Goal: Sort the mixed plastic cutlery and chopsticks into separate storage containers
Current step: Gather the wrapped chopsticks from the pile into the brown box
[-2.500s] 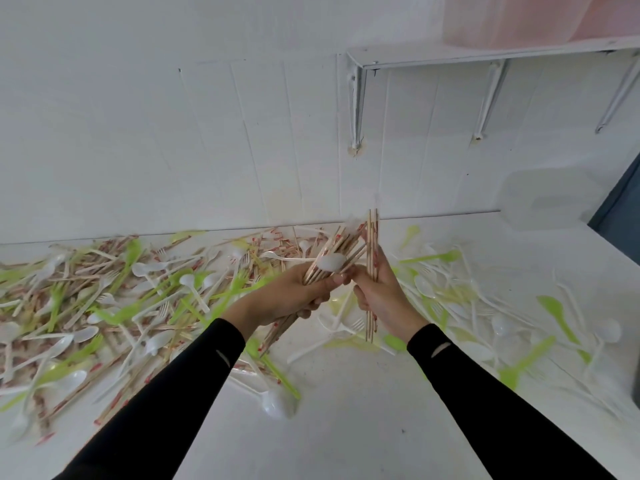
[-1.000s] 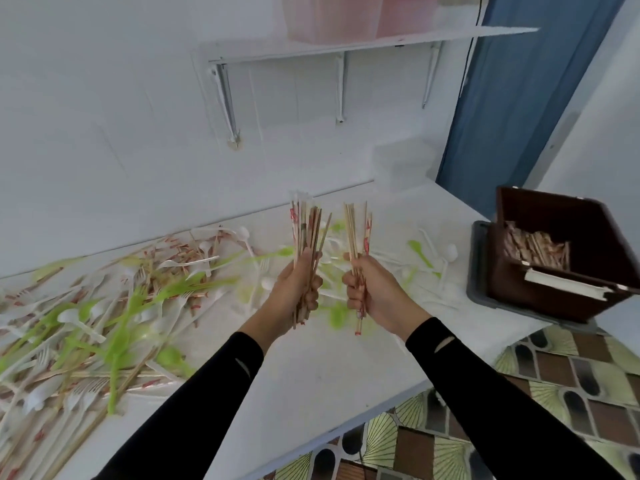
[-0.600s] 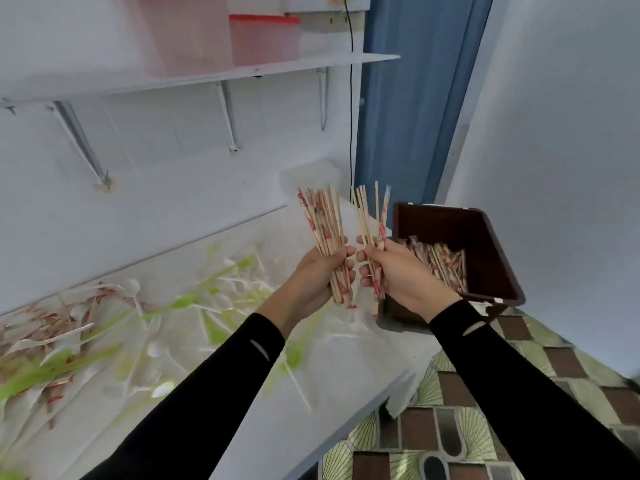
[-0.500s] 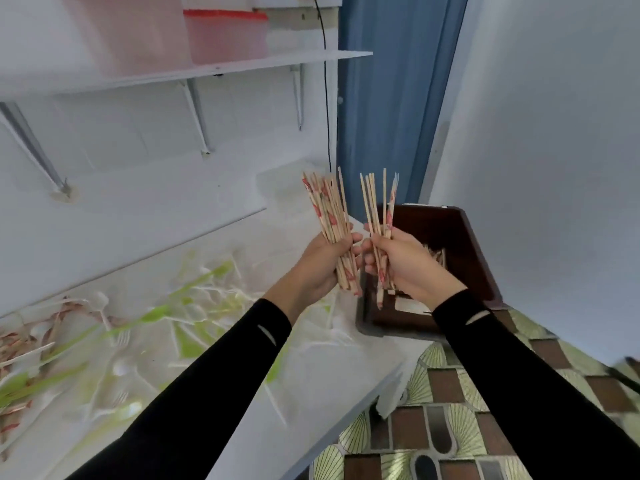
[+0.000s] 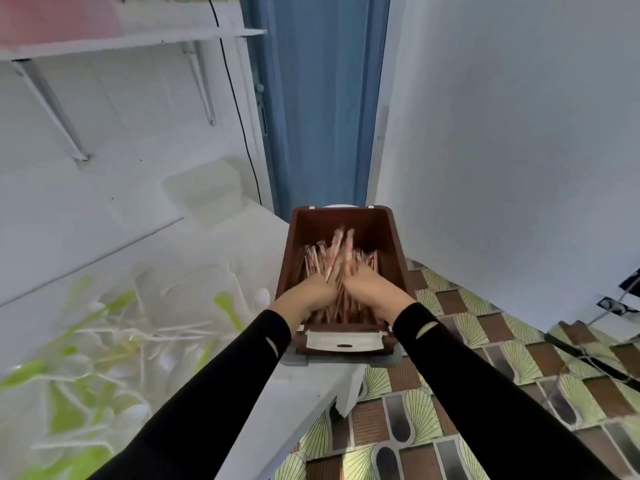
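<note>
Left hand (image 5: pixel 313 289): low inside the bin, fingers curled round a bundle of chopsticks (image 5: pixel 333 252)
Right hand (image 5: pixel 372 285): just beside it; fingers blurred, grip cannot be told
Bin (image 5: pixel 394 244): brown, at the counter's (image 5: pixel 207 258) end, with more chopsticks lying inside
Cutlery (image 5: pixel 104 327): scattered on the counter, left

Brown open bin (image 5: pixel 396 247) at counter's right edge, part-filled with red-printed chopsticks (image 5: pixel 312 262) lying lengthwise, more tilted above them, blurred, green and white plastic cutlery (image 5: pixel 117 329) scattered over counter's left.
</note>
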### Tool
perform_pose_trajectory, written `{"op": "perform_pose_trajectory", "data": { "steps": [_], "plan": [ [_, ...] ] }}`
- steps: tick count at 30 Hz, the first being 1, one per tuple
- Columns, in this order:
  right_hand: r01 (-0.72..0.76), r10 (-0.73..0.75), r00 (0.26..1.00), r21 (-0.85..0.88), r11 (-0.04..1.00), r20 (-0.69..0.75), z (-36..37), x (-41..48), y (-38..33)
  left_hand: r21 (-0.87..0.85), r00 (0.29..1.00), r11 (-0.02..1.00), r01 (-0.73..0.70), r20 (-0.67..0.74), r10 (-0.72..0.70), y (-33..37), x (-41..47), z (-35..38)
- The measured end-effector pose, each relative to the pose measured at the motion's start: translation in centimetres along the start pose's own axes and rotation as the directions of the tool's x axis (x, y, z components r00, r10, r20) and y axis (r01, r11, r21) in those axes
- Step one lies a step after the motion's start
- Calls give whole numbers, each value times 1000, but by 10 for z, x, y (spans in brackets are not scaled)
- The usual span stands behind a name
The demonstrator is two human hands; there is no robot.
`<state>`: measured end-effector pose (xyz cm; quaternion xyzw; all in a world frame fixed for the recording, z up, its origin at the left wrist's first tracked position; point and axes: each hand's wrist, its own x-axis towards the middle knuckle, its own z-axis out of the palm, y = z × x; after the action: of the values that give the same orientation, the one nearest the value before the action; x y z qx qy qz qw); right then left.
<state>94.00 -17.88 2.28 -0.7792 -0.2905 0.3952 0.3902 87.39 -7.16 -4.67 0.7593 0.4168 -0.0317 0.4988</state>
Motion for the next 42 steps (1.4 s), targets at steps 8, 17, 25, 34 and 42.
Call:
{"op": "perform_pose_trajectory", "data": {
  "steps": [8, 17, 25, 34, 42],
  "plan": [
    [51, -11, 997, -534, 844, 79, 0, 2, 4, 194, 967, 981, -28, -245, 76, 22, -34, 3],
    [-57, 135, 989, -688, 724, 60, 4, 11, 8, 656, 978, 749, 88, -201, 61, 26, -32, 6],
    [-41, 65, 998, -698, 715, 8, 5, 15, 12, 654, 985, 756, 4, -135, 111, 29, -45, -1],
    [361, -429, 883, -306, 881, -193, 23, -21, -20, 285, 739, 848, -447, -417, 530, 15, -106, -57],
    [575, -551, 817, -175, 799, 170, 164, -40, -75, 152, 833, 982, -114, -523, 178, -137, -169, -166]
  ]
}}
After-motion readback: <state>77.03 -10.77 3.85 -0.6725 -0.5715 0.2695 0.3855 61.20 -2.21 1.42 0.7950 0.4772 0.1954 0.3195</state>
